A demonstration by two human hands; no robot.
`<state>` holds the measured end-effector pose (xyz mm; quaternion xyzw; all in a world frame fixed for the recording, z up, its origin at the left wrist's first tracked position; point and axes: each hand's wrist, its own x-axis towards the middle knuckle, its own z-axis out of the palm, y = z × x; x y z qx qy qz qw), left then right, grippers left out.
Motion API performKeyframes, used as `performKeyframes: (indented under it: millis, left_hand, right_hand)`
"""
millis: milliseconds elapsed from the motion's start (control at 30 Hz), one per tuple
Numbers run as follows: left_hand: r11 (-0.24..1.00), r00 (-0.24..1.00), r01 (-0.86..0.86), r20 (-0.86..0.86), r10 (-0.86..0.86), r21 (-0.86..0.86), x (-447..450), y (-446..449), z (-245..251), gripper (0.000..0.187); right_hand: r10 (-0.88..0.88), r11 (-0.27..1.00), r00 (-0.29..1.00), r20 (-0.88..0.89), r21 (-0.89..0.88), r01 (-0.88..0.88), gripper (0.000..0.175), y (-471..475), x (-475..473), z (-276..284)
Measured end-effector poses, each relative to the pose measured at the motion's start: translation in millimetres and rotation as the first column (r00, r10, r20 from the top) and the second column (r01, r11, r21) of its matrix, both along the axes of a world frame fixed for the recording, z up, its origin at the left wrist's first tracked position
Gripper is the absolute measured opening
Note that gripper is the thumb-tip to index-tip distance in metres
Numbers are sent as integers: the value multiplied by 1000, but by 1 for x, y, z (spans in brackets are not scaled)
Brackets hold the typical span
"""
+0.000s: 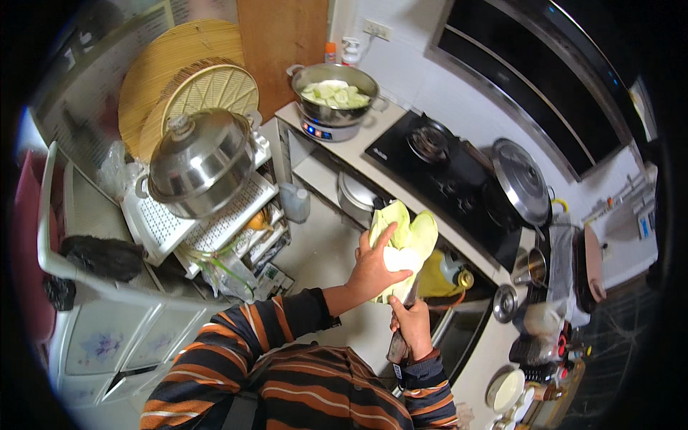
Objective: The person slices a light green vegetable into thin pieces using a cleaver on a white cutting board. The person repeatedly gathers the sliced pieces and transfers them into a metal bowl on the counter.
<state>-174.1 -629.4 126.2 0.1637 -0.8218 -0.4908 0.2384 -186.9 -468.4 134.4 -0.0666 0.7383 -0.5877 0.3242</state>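
Note:
Pale green vegetable pieces [423, 236], which look like cabbage leaves, are heaped in the air in front of my body. My left hand [366, 271] is spread over the heap, its fingers and thumb pressing on the leaves. Below it, my right hand [415, 325] grips the wooden handle [396, 348] of what looks like a cleaver. Most of its blade is hidden; the leaves appear to lie on it. Farther off, a steel pot [336, 113] holds similar pale green pieces and stands on an electric cooker base [329, 129] with lit buttons.
A black gas hob [446, 172] fills the counter's middle, with a lidded wok [520, 180] at its far end. To the left, a lidded steel steamer pot [201, 161] stands on a white rack [166, 226]. Under the counter are an oil jug [438, 277] and another pot [355, 192].

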Motion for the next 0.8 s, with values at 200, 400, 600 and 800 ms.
performKeyframes:
  millis: [200, 400, 600, 800]
  left_hand:
    - [987, 984, -157, -90, 154, -30, -65, -113, 20, 105]
    - [941, 934, -335, -144, 326, -45, -131, -202, 29, 104]
    - [877, 886, -458, -152, 438, -145, -208, -289, 51, 108]
    - [884, 884, -466, -7, 467, -36, -284, -383, 72, 109]
  right_hand:
    - [188, 982, 975, -118, 9, -189, 29, -114, -86, 30]
    - [344, 939, 926, -154, 42, -341, 25, -211, -170, 50]
    - [479, 875, 828, -293, 75, -479, 22, -302, -270, 72]
    - [560, 808, 679, -475, 134, -573, 37, -393, -361, 85]
